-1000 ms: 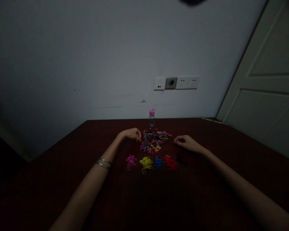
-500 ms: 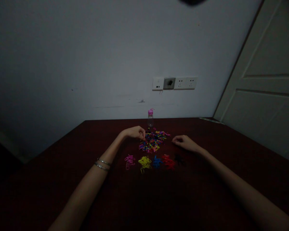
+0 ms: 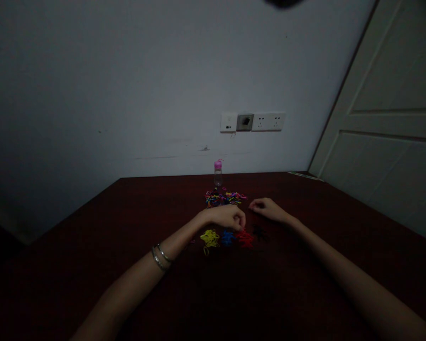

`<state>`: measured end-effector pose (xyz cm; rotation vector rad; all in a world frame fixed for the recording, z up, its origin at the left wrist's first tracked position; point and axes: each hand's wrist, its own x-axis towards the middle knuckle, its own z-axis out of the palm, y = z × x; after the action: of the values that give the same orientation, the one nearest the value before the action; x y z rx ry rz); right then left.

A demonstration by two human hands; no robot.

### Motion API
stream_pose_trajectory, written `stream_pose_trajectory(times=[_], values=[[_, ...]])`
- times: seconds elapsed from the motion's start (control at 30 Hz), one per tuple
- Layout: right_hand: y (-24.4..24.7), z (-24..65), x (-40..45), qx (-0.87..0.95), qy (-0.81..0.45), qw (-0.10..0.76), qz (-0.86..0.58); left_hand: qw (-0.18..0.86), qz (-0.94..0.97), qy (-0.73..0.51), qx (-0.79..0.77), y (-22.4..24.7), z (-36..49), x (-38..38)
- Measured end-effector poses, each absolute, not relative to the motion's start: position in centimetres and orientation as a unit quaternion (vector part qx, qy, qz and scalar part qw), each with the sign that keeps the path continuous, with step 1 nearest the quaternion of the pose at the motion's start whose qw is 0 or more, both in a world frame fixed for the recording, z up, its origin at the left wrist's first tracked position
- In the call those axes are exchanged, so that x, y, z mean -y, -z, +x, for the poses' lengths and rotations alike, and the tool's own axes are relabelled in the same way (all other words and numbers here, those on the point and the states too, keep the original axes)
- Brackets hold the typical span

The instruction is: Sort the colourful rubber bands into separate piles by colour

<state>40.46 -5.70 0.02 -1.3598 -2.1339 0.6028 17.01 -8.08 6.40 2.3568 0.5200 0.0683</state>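
My left hand (image 3: 230, 217) is closed in a pinch, its fingertips at the top of a heap of red rubber bands (image 3: 244, 239). Whatever those fingers hold is too small and dark to make out. Left of the red heap lie blue rubber bands (image 3: 227, 237) and yellow rubber bands (image 3: 210, 238). My left forearm hides most of the pink ones. Beyond my left hand spreads a mixed pile of coloured rubber bands (image 3: 234, 197), partly covered by it. My right hand (image 3: 270, 209) rests on the table right of this pile, fingers curled and thumb against them; anything between them cannot be seen.
A small clear bottle with a pink cap (image 3: 217, 173) stands behind the mixed pile. Dark rubber bands (image 3: 261, 232) lie right of the red ones. The dark red table (image 3: 156, 194) meets a wall with sockets (image 3: 268, 122); a white door (image 3: 383, 123) is at right.
My left hand has moved from the left side of the mixed pile rightward and nearer, to the red heap. My right hand has stayed in place. The view has shifted slightly.
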Motion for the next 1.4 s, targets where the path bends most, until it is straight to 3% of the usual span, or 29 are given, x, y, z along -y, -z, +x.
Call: stream_pose_trajectory(times=[0.23, 0.5, 0.77, 1.2, 1.4], values=[[-0.3, 40.0, 6.1, 0.8, -0.201, 0.269, -0.497, 0.362, 0.898, -0.053, -0.245, -6.6, 15.7, 6.2], [-0.3, 40.2, 6.1, 0.822, -0.058, 0.303, -0.479, 0.336, 0.777, -0.305, -0.436, -4.8, 7.5, -0.7], [1.6, 40.6, 4.9, 0.83, -0.011, 0.304, -0.467, 0.354, 0.562, -0.507, -0.55, -0.7, 1.0, -3.8], [1.5, 39.8, 1.5, 0.795, -0.007, 0.26, -0.548, 0.329, 0.595, -0.503, -0.533, -0.1, 1.2, -3.6], [1.6, 40.0, 1.5, 0.788, -0.014, 0.287, -0.545, 0.323, 0.595, -0.503, -0.537, -0.1, 1.3, -3.4]])
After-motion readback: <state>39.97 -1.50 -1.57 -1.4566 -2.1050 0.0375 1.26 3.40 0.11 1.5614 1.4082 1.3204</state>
